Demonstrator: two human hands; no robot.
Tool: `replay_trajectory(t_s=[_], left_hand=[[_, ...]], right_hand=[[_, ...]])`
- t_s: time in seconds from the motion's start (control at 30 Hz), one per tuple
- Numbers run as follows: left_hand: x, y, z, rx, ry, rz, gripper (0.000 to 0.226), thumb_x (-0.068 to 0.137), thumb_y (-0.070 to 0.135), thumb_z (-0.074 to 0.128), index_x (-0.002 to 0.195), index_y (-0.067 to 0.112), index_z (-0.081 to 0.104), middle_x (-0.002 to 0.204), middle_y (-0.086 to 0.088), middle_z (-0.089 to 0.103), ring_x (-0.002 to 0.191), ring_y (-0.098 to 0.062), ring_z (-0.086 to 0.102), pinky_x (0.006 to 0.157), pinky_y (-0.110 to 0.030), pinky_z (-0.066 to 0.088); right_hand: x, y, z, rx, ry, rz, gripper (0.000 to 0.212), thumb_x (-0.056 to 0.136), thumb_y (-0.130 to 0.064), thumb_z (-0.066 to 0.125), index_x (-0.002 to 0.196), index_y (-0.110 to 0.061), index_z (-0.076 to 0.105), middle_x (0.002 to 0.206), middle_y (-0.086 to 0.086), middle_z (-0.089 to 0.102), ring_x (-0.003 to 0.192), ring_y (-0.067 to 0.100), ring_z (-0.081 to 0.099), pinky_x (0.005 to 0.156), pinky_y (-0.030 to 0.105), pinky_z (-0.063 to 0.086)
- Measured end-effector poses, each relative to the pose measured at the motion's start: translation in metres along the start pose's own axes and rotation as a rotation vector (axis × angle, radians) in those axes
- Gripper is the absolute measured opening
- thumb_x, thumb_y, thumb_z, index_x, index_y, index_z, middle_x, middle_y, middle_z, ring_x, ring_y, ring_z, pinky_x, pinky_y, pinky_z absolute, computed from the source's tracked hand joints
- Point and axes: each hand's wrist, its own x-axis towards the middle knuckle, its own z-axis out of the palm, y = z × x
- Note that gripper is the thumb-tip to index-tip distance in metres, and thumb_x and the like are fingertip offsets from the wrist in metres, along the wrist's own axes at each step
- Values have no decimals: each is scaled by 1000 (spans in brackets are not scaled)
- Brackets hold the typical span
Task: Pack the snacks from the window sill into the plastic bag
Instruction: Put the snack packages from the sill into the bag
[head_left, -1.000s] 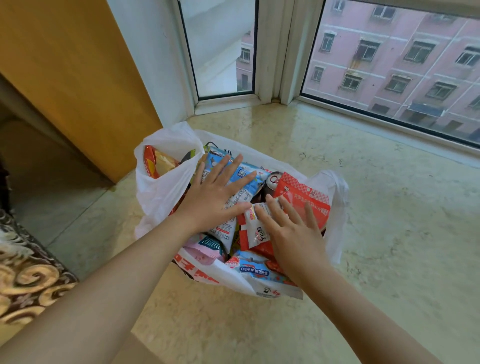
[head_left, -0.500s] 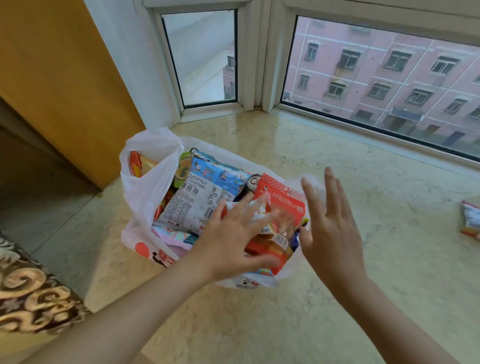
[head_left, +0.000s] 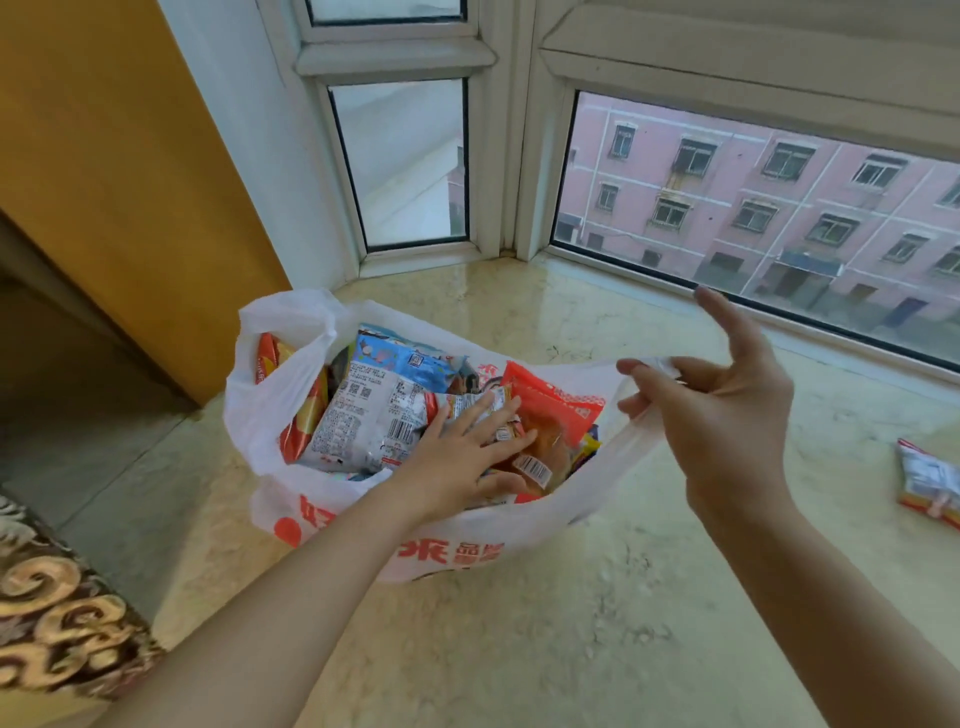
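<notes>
Evidently the left hand (head_left: 462, 457) lies flat and loose on the snacks (head_left: 384, 410), pinning them down inside the plastic bag (head_left: 363, 525), while the right hand (head_left: 722, 410) pinches the bag's handle at three o'clock (likely to widen the mouth). One packet (head_left: 930, 480) remains further right on the window sill (head_left: 571, 649).
</notes>
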Motion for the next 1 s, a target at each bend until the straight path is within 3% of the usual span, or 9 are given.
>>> replay_trajectory(t_s=[0.13, 0.2, 0.3, 0.37, 0.43, 0.57, 0.63, 0.83, 1.0], left_hand=[[13, 9, 1, 195, 55, 24, 63, 93, 55, 16, 146, 41, -16, 149, 3, -34, 144, -30, -23, 115, -59, -4], [24, 20, 18, 138, 126, 41, 67, 85, 51, 7, 149, 39, -11, 156, -2, -21, 146, -37, -9, 113, -64, 7], [37, 31, 31, 132, 134, -27, 72, 86, 60, 14, 151, 35, -3, 160, -4, -5, 146, -33, 2, 105, -67, 27], [46, 31, 30, 190, 147, -7, 75, 88, 67, 19, 149, 37, -13, 157, 0, -25, 145, -30, -16, 112, -64, 12], [44, 29, 23, 85, 32, 7, 77, 90, 68, 27, 148, 40, -14, 154, 3, -31, 143, -26, -27, 115, -58, -4], [26, 32, 18, -208, 100, -142, 93, 74, 83, 31, 148, 46, -12, 157, -2, -28, 143, -25, -26, 118, -51, -7], [22, 40, 23, -293, 49, -192, 89, 70, 84, 30, 143, 55, -13, 156, -4, -30, 142, -27, -28, 117, -50, 1], [37, 86, 21, -408, -29, -99, 71, 90, 59, 46, 140, 62, -4, 157, 7, -26, 146, -25, -18, 107, -48, 37], [58, 157, 17, -394, -51, 39, 73, 92, 54, 49, 141, 61, -4, 157, 5, -26, 146, -25, -18, 105, -48, 39]], right_hand=[[20, -20, -8, 49, 24, -97, 71, 80, 5, 69, 139, -25, 43, 76, 11, 71, 60, 22, 70, 56, 28, 55], [22, -15, -13, 23, 44, -97, 69, 81, 3, 70, 138, -25, 43, 78, 11, 71, 60, 21, 70, 58, 28, 55], [25, -1, -29, -3, 100, -59, 66, 81, 2, 70, 137, -23, 45, 77, 8, 71, 58, 19, 68, 57, 27, 54], [24, 6, -36, -56, 91, -48, 62, 82, 1, 69, 135, -22, 46, 78, 5, 71, 57, 17, 68, 55, 24, 53], [23, 9, -38, -74, 57, -26, 58, 83, -1, 69, 133, -21, 48, 84, 7, 71, 59, 15, 69, 54, 21, 53], [25, 8, -45, 98, 63, 135, 59, 81, 3, 69, 133, -18, 49, 85, 12, 71, 56, 16, 66, 56, 27, 53], [25, 3, -50, 154, 92, 151, 62, 80, 7, 68, 134, -18, 48, 83, 14, 72, 55, 19, 65, 55, 28, 53], [17, -4, -81, 73, 153, 111, 55, 80, 3, 71, 127, -19, 54, 84, 14, 71, 59, 18, 66, 54, 20, 52], [12, -13, -141, 31, 245, 69, 48, 77, 1, 73, 119, -18, 61, 81, 14, 72, 61, 22, 68, 60, 28, 55]])
